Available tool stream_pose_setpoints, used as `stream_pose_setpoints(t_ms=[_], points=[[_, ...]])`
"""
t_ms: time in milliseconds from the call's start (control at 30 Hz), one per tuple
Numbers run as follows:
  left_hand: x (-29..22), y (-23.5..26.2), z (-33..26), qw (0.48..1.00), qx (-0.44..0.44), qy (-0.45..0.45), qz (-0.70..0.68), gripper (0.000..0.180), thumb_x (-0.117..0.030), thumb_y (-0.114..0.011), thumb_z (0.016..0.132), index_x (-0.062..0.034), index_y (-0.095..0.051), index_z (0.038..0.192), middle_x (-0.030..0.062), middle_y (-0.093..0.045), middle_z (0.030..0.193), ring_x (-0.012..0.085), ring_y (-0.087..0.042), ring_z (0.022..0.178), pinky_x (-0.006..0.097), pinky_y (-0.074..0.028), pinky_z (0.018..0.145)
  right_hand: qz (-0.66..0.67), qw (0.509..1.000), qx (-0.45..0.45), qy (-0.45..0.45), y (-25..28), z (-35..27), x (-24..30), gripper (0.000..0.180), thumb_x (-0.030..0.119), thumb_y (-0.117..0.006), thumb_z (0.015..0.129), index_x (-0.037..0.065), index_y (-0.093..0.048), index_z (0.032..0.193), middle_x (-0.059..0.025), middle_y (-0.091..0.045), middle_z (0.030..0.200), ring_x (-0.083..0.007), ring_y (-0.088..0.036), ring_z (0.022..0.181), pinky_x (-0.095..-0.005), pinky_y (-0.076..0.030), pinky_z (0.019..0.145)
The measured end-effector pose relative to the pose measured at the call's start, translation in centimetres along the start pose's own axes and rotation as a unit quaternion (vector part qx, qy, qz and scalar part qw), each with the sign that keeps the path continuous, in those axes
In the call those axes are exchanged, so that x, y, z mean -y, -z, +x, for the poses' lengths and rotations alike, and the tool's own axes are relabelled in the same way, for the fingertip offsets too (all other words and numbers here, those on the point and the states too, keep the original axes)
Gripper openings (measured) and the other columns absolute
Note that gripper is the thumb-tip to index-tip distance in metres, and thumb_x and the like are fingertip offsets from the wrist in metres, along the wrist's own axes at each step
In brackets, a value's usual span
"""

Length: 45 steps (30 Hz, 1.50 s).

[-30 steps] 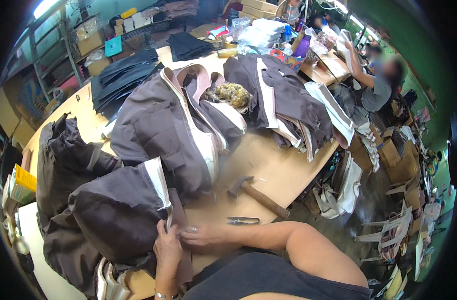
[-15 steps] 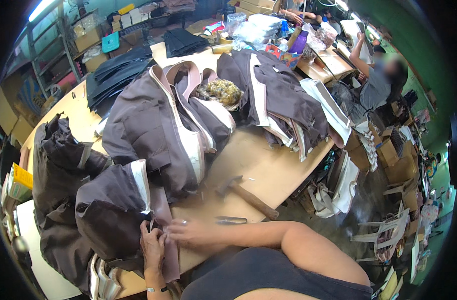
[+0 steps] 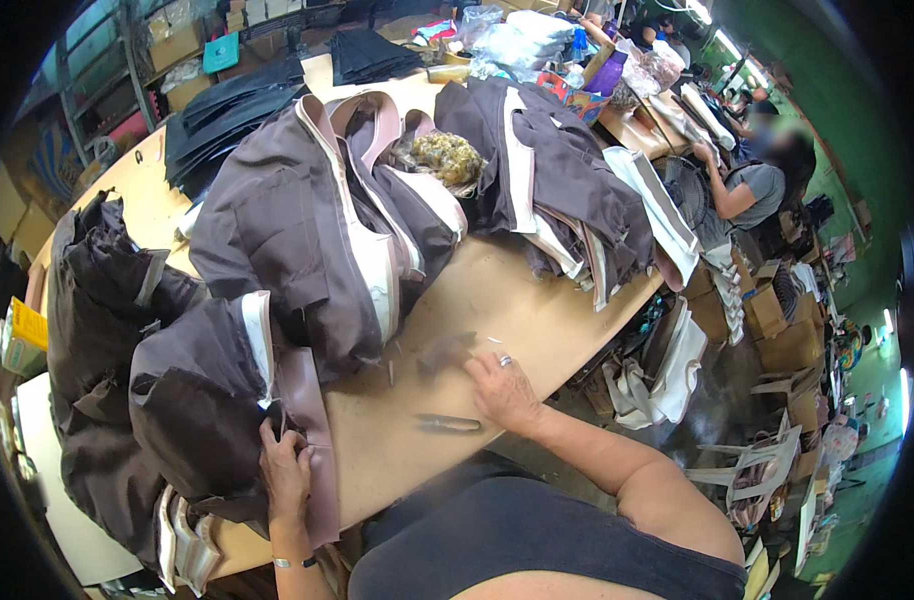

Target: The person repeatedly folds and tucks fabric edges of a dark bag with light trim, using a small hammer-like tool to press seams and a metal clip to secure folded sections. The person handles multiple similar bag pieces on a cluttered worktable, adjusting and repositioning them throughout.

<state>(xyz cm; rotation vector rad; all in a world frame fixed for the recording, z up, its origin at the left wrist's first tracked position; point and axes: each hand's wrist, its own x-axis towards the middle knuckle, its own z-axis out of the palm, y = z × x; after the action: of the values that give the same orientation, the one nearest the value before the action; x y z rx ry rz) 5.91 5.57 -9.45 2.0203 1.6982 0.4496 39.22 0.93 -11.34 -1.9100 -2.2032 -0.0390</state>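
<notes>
Left hand lies flat, fingers spread, pressing a mauve leather strip at the near desk edge, beside a brown bag piece. Right hand reaches over the desk, fingers loosely curled around a blurred hammer; whether the grip is closed, cannot tell. Small snips lie just beside the right wrist.

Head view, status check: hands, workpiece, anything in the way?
Left hand pressing brown strip flat. Right hand on blurred hammer. Snips lie near, clear.
</notes>
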Motion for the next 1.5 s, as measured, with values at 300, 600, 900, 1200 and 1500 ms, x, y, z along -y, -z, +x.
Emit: stream_pose_setpoints(t_ms=[300,600,900,1200,1500], points=[[-0.2,0.0,0.0,1.0,-0.004,0.01,0.002,0.021,-0.004,-0.068,0.067,-0.0017,-0.057,0.084,0.0247,-0.038,0.125,0.043,-0.049,0.103,0.044,-0.042,0.086,0.251,0.937,0.201,-0.137,0.7,2.0,-3.2,0.049,0.016,-0.061,0.071,0.001,-0.043,0.114,-0.0227,-0.056,0.098,-0.0383,-0.056,0.089,-0.0434,-0.045,0.079],[-0.1,-0.1,-0.2,1.0,-0.02,0.021,-0.005,0.022,-0.005,-0.068,0.067,-0.0046,-0.058,0.086,0.0245,-0.04,0.123,0.0417,-0.051,0.101,0.043,-0.043,0.084,0.35,0.914,0.192,0.074,2.7,2.2,3.1,0.057,0.014,-0.059,0.076,0.01,-0.032,0.127,-0.0221,-0.057,0.102,-0.0394,-0.057,0.088,-0.0444,-0.047,0.076],[0.9,-0.7,0.0,1.0,0.001,0.009,-0.028,0.022,-0.004,-0.067,0.067,-0.006,-0.058,0.087,0.0243,-0.04,0.123,0.0423,-0.051,0.1,0.044,-0.044,0.082,0.22,0.947,0.126,0.199,0.7,4.2,8.7,0.063,0.006,-0.051,0.077,0.02,-0.031,0.135,-0.0129,-0.05,0.086,-0.0313,-0.059,0.069,-0.0412,-0.05,0.057],[0.4,-0.4,0.2,0.999,-0.019,-0.011,-0.044,0.021,-0.005,-0.065,0.071,-0.0077,-0.058,0.091,0.0236,-0.043,0.118,0.0436,-0.05,0.1,0.046,-0.044,0.081,0.181,0.938,0.116,0.271,-2.8,4.2,8.2,0.061,0.009,-0.055,0.073,0.014,-0.037,0.131,-0.0112,-0.049,0.091,-0.0281,-0.057,0.07,-0.0373,-0.052,0.06],[1.1,-0.7,-0.1,0.999,-0.014,0.012,-0.027,0.027,-0.007,-0.066,0.07,-0.0113,-0.059,0.096,0.0215,-0.04,0.126,0.0412,-0.052,0.103,0.043,-0.044,0.086,0.138,0.966,0.033,0.214,1.1,5.2,8.4,0.052,0.001,-0.052,0.075,0.019,-0.048,0.124,-0.0063,-0.05,0.08,-0.0243,-0.056,0.063,-0.0347,-0.048,0.052]])
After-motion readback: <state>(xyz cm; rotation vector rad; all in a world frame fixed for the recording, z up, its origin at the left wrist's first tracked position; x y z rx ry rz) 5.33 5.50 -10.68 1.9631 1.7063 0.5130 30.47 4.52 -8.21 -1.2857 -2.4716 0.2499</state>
